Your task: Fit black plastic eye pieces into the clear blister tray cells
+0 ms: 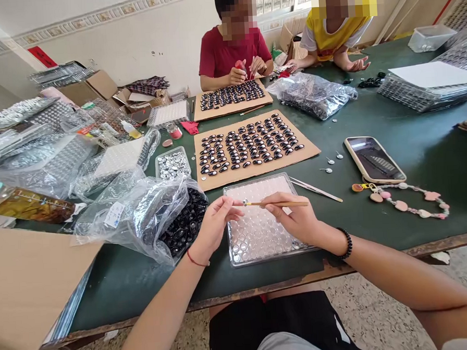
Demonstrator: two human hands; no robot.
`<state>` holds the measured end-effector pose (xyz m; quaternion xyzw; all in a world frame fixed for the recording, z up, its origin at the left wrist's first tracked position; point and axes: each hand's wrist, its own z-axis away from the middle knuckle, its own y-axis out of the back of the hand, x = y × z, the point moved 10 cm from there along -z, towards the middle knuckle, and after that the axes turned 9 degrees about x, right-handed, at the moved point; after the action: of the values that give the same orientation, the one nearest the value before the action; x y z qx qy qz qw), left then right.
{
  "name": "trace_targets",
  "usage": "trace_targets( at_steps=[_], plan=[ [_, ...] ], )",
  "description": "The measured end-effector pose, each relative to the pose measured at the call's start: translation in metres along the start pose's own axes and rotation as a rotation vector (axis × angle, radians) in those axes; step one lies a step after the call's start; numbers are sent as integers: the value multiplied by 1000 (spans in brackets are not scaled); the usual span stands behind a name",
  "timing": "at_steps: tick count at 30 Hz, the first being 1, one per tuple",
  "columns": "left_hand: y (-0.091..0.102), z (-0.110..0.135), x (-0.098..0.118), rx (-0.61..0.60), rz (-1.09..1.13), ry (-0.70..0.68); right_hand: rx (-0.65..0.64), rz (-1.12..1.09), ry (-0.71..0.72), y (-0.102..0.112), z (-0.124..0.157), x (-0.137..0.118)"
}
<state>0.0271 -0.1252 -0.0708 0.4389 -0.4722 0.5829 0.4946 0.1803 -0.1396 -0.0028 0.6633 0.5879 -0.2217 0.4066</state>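
Between the fingertips of my left hand (pixel 217 217) is a small silvery round piece (pixel 245 202), too small to make out fully. My right hand (pixel 292 219) is closed on a thin wooden-handled paintbrush (pixel 295 204), its tip pointing left and meeting the piece. Both hands are above a clear plastic tray (pixel 241 257) with rows of round pockets, where a few pieces sit at the near corners. Beside my left hand, a clear bag (pixel 139 206) spills black oval pieces (pixel 184 219). Tweezers (pixel 316 189) lie right of the tray.
Behind the tray, a cardboard sheet (pixel 303 158) carries rows of black pieces. A tub (pixel 173 164) of silvery discs stands left of it. On the right lie a phone (pixel 374 158) and bead strap (pixel 401 206). Two people (pixel 233 52) sit across the table; stacked trays (pixel 428 89) stand far right.
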Motion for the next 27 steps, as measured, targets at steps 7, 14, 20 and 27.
trace_targets(
  at_steps=[7, 14, 20, 27],
  plan=[
    [-13, 3, -14, -88, 40, 110, 2, -106, -62, 0, -1, 3],
    [-5, 0, -4, -54, -83, 33, 3, -214, -89, -4, 4, 6],
    [69, -41, 44, 277, -132, -216, 105, -269, -98, 9, 4, 9],
    [48, -15, 36, 100, -174, -142, 98, -272, -130, 11, 8, 10]
  ],
)
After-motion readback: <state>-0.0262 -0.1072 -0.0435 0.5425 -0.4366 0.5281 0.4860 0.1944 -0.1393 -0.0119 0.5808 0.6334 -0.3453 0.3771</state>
